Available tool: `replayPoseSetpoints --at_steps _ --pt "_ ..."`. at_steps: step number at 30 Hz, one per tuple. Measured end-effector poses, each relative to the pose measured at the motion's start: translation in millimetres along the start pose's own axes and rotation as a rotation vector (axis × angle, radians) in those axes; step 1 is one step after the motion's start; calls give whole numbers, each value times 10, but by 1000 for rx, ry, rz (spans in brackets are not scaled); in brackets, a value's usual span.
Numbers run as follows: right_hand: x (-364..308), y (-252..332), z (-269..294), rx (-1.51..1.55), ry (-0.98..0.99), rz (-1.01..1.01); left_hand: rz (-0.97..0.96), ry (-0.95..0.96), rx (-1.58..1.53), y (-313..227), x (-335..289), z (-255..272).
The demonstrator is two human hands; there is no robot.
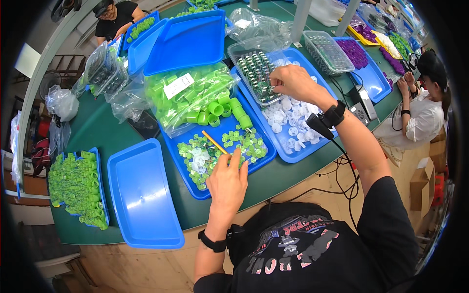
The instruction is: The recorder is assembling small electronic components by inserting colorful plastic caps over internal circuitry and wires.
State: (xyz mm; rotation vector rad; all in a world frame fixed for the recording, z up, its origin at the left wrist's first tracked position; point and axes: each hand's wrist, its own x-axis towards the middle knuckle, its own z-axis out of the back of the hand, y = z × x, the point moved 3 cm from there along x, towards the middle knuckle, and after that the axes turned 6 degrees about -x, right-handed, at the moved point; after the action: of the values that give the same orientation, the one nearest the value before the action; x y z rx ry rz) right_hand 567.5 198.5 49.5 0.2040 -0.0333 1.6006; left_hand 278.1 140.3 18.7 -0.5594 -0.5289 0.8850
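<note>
My left hand (228,178) is low over a blue tray (198,191) of small, translucent green caps (195,146), its fingers bent down. A thin orange stick (214,141) runs to those fingers and appears gripped between them. My right hand (298,84) pinches at the edge of a clear plastic box (251,49) filled with rows of small dark-green parts with silvery tops (254,71). Whatever its fingertips hold is hidden. The box rests on a second blue tray (293,157) of white translucent caps (283,117).
A bag of bright green cups (190,95) covers the back of the near tray. To the left are a bare blue tray (144,195) and a tray heaped with wired green pieces (78,188). Cables (337,171) hang by the table edge. Co-workers sit at far left and right.
</note>
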Motion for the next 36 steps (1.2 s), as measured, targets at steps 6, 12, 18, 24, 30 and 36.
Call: replayPoseSetpoints --at_steps 6,12,18,24,30,36 --pt "-66 -59 28 120 -40 51 22 43 196 106 64 -167" --pt "-16 12 39 118 -7 42 -12 -139 29 159 42 -111" --pt "-2 -43 -70 57 -43 19 26 -416 -227 103 -113 312" --pt "-20 0 5 42 -77 27 75 -619 -155 332 -507 679" --pt "-35 -39 55 233 -91 -40 99 -440 9 644 -622 561" --pt "-90 52 182 393 -176 -92 115 -455 85 454 -528 642"
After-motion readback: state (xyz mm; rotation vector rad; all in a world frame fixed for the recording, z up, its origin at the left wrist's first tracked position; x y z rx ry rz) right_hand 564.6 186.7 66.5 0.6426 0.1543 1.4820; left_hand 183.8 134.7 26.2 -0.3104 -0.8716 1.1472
